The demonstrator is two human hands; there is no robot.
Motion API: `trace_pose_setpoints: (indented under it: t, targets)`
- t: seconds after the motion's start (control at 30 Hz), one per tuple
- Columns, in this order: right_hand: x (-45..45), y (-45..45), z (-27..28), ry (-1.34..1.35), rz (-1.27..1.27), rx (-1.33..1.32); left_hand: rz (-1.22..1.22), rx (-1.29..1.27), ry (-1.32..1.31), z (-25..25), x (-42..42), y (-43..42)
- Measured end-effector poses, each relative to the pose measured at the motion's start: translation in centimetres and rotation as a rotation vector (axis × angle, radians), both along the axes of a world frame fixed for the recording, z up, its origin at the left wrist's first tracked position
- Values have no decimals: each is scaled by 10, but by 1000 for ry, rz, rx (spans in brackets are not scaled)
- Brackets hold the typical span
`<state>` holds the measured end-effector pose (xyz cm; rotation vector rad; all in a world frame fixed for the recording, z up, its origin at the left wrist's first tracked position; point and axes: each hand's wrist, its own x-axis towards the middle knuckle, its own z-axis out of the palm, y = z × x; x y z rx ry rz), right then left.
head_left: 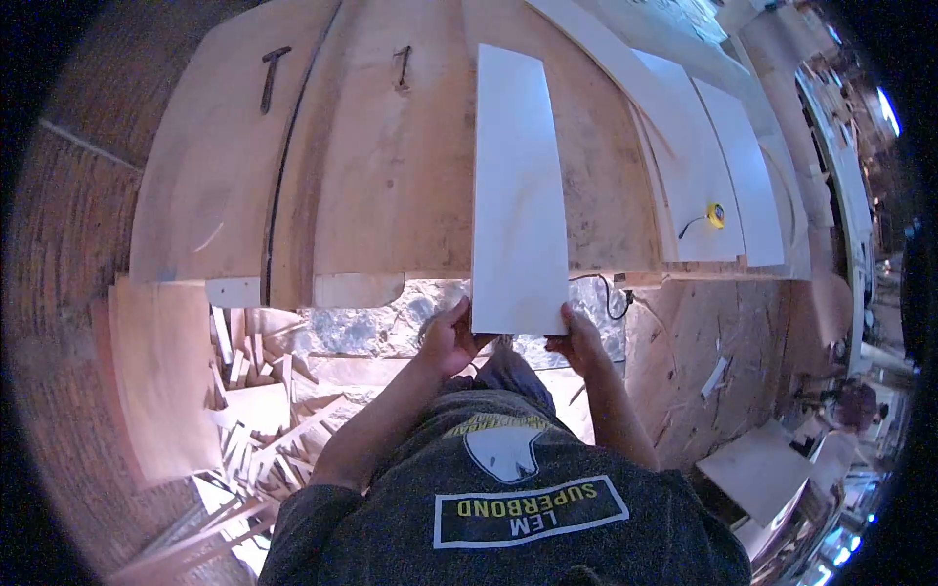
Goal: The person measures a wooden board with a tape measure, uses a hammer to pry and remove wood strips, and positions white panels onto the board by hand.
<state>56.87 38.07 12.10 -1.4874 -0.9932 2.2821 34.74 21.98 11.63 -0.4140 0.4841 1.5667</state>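
A long white board (518, 195) lies across the wooden workbench (391, 195), its near end jutting past the bench edge toward my body. My left hand (451, 339) grips the near left corner, fingers curled beneath. At the near right corner, my right hand (580, 342) holds the same board, with its fingers partly hidden underneath. Farther off on the bench lie a hammer (270, 80) and a small dark metal tool (402, 68) whose kind I cannot make out.
More white panels (699, 166) rest on the bench's right side, with a yellow tape measure (716, 215) on top. A dark cable (618, 301) hangs at the bench edge. Wood offcuts (259, 420) are heaped on the floor at left. A loose panel (754, 469) is at lower right.
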Motion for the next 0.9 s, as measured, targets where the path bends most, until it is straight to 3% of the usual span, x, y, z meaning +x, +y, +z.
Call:
trace_pose_setpoints:
  t: [0.03,0.17,0.27,0.3,0.5,0.63,0.73,0.8,0.87,0.9]
  targets:
    - [-1,-4,4,38,1,-108,-8,6,0,22,2,-3]
    - [0,-14,10,202,13,-450,-157,20,457,69,27,-1]
    - [10,-11,2,218,36,-446,-239,58,796,106,50,12]
    - [21,-6,-11,401,141,-463,-263,67,843,120,53,16]
    - [34,9,2,390,104,-559,-228,74,971,130,84,31]
    - [30,9,25,249,123,-477,-203,-50,1305,138,106,36]
    - [42,18,-18,338,508,-413,-127,-453,1206,119,112,31]
    - [35,15,-9,333,510,-549,117,-564,1036,91,114,21]
    - [22,11,24,235,597,-556,355,-485,757,83,108,8]
    - [21,12,22,238,687,-523,377,-437,888,67,104,-9]
